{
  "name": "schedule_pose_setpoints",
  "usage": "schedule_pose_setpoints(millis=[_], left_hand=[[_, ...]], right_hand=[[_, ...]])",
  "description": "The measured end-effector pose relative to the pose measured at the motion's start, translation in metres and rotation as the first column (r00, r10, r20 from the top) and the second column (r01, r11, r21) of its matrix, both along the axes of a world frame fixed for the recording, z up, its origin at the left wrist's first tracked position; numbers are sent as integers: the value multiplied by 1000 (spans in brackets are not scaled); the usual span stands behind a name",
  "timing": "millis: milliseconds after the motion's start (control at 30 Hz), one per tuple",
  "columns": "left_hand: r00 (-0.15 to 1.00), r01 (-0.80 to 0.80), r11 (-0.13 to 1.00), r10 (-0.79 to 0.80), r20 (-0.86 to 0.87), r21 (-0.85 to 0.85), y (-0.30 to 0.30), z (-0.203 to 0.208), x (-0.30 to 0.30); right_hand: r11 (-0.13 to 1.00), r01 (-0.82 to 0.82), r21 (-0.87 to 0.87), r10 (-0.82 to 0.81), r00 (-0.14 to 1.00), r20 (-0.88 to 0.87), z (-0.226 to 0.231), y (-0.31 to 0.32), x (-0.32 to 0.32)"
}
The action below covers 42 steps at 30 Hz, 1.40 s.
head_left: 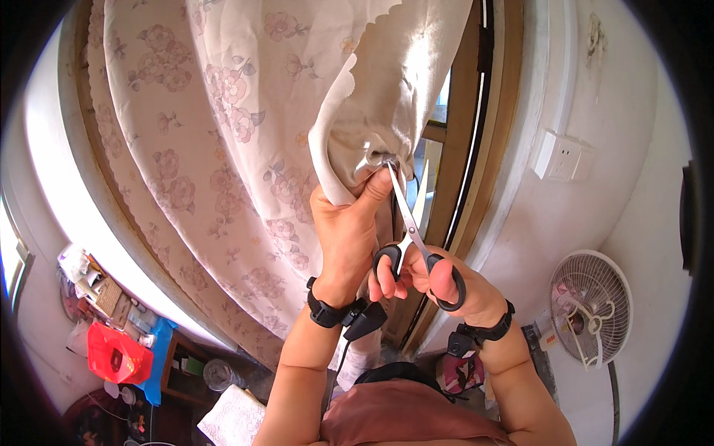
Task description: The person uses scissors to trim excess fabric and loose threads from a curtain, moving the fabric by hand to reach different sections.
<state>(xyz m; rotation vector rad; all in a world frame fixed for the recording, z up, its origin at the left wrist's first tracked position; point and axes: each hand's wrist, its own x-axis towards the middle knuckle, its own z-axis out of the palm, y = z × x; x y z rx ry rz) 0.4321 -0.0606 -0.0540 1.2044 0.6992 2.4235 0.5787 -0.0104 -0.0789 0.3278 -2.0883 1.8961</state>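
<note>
Head view, hands: the left hand point(348, 238) was raised, its fingers point(375, 186) clenched on a gathered bunch of the floral curtain point(223, 111); the right hand point(446, 286) sat just below and beside it, fingers through the black loops of the scissors point(416, 249).
Scissors: metal blades pointed up, slightly parted, tips at the small metal ring point(387, 160) where the cloth was bunched, touching or nearly so; I could not tell which.
Curtain: pale cream cloth with pink flowers, hanging from the top of the picture across the window; its scalloped edge folded over above the left hand.
Wrists: a black strap on each, the left one with a small black box point(364, 320) and a cord.
Window frame: a brown wooden frame point(465, 149) ran down behind the hands, with bright daylight in the gap.
Wall: white plaster to the right, carrying a white socket plate point(563, 157).
Fan: a white electric fan point(591, 308) stood low at the right, well apart from the hands.
Lower left of room: a cluttered shelf point(97, 290), a red bag point(115, 355), a blue cloth, a glass jar point(217, 374) and a white towel point(234, 416) lay far below.
Lap: reddish-brown cloth point(401, 420) at the lower edge between the forearms.
</note>
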Motion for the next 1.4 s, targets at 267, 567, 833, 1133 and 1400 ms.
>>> schedule_pose_setpoints(millis=[267, 567, 833, 1133, 1400], left_hand=[[999, 30, 999, -31, 13, 33, 4, 0, 0], [999, 27, 999, -27, -18, -18, 1, -2, -8], [1000, 14, 1000, -13, 23, -7, 2, -2, -6], [1000, 7, 1000, -7, -13, -15, 0, 1, -3], [998, -52, 996, 48, -50, -78, -3, -2, -2]], right_hand=[[1000, 13, -21, -13, 1000, -3, -1, 2, -1], [1000, -8, -24, 8, 1000, -26, -1, 3, -8], [999, 26, -27, -26, 1000, -9, 4, 0, -7], [996, 71, -53, -72, 997, -14, 7, -3, -6], [977, 214, -1, -213, 974, -80, 6, -10, -6]])
